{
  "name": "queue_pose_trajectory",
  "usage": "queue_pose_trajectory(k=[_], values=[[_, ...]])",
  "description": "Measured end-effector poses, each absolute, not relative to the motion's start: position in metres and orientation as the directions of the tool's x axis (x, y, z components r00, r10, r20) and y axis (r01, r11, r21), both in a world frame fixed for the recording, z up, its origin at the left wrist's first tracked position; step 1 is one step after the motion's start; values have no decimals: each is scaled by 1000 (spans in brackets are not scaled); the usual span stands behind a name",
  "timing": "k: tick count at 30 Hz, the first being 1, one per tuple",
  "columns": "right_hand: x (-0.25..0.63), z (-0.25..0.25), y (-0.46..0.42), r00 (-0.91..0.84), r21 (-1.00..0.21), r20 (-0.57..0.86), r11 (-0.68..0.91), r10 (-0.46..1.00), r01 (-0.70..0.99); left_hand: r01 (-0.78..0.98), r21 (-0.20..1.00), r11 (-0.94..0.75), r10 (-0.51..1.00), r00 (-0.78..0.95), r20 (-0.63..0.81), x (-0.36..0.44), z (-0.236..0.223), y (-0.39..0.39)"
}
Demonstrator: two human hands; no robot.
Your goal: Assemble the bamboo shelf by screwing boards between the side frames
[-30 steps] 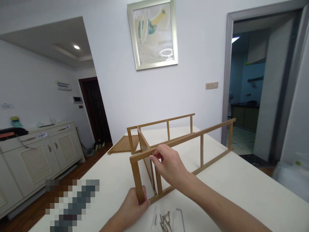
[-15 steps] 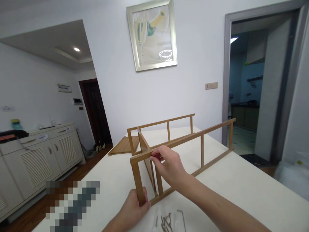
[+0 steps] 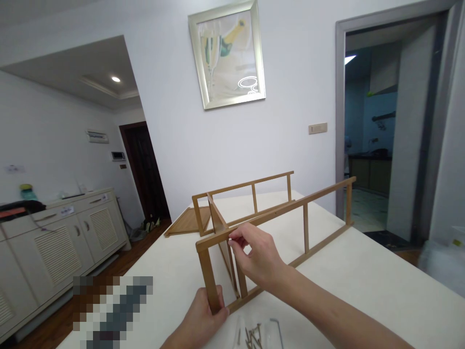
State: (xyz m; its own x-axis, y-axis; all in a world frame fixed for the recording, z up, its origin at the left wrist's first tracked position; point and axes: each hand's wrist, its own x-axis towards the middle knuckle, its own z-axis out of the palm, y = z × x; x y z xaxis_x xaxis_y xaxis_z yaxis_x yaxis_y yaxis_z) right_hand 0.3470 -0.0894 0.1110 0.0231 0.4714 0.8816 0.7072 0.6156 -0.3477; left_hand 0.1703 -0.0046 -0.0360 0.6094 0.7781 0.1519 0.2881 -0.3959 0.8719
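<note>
A wooden rack frame (image 3: 305, 228) stands on its long edge on the white table, its two ladder-like sides joined by a slatless-looking shelf panel (image 3: 217, 213) near the close end. My left hand (image 3: 203, 312) is wrapped round the lower part of the near end post. At the top rail, beside the shelf panel's joint, my right hand (image 3: 256, 249) pinches with thumb and forefinger; whatever is between the fingertips is too small to make out. Just below the hands lie several screws (image 3: 253, 337) in a clear plastic bag, with an L-shaped hex key (image 3: 278, 332) to their right.
Another wooden panel (image 3: 189, 220) lies flat at the table's far left. The white table (image 3: 381, 281) reaches to the wall. A low cabinet (image 3: 61, 237) stands at left, a doorway (image 3: 370, 194) opens at right, and a framed picture (image 3: 228, 58) hangs above.
My right hand's fingers have shifted slightly and curled into a rounder pinch at the rail. My left hand keeps its hold on the post. The view has moved a little.
</note>
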Motion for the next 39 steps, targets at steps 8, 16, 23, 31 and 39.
queue_pose_trajectory(k=[8,16,23,31,39], values=[[350,108,-89,57,-375,869,580,491,723,336,821,-461,766,618,177,171,-33,-7],[349,107,-87,52,-347,887,587,459,732,343,816,-464,767,616,177,171,-35,-5],[349,105,-86,47,-333,897,601,439,726,343,823,-453,772,612,170,172,-32,-6],[346,108,-91,82,-347,905,611,418,712,333,832,-444,771,616,165,171,-26,-12],[345,109,-94,209,-455,878,612,432,646,323,838,-440,752,642,147,168,-28,-8]])
